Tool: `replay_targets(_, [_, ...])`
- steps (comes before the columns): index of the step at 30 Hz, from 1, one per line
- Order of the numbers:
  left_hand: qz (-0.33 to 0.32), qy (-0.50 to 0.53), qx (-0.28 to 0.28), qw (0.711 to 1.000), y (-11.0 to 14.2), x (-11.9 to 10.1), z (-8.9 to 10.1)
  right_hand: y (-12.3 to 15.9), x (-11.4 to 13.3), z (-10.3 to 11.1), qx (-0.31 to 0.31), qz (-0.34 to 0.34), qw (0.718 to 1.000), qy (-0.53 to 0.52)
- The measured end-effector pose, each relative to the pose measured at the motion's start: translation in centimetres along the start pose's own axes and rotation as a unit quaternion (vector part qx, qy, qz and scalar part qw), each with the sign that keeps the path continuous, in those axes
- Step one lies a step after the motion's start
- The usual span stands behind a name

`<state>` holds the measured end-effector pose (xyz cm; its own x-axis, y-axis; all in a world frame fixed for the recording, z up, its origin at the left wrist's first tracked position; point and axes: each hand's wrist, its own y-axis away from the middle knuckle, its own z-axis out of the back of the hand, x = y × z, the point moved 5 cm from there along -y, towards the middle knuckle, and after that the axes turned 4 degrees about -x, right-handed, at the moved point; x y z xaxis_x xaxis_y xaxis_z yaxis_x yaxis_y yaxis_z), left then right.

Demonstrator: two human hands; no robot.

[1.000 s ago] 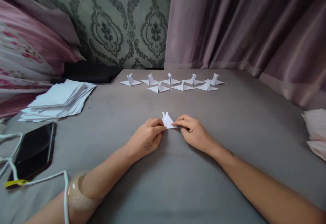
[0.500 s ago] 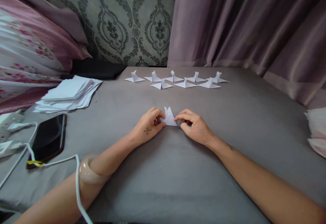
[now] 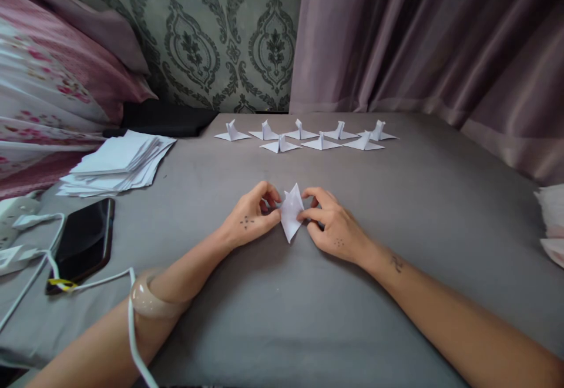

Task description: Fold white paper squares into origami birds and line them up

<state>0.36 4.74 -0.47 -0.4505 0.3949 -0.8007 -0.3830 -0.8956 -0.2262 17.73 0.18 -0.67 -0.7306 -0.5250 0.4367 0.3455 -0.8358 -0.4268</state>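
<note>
A small white folded paper, now a diamond shape with pointed tips at top and bottom, is between my two hands over the grey cloth. My left hand has its thumb against the paper's left edge, the other fingers curled behind. On the opposite edge, fingertips of my right hand pinch the paper. Beyond it, several white folded paper birds stand in two rows, wings spread flat.
A stack of white paper sheets lies at the left, with a black phone nearer me. A white cable crosses my left forearm from a power strip. Curtains hang behind the grey-covered surface.
The folded paper has gone from a triangle with a flat base to a diamond, its lower tip now pointing toward me. Both hands have shifted slightly around it.
</note>
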Motion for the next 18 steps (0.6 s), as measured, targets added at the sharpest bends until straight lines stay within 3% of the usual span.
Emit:
replay_targets(3, [-0.038,-0.017,-0.017,0.999,-0.1,0.0,-0.1,0.1,0.4,0.1,-0.008,0.01,1.0,0.024])
replay_targets(7, [-0.097,-0.053,0.027,0.994,-0.2,-0.4,-0.9,0.1,0.9,0.0,-0.002,0.034,0.998,0.052])
replay_targets(12, [-0.112,-0.119,0.048,0.985,-0.4,0.1,-1.8,0.1,0.9,-0.1,0.002,0.043,0.997,0.065])
replay_targets(18, [-0.178,-0.183,-0.013,0.967,-0.9,0.4,-1.5,-0.2,0.7,-0.6,0.01,0.051,0.997,0.059])
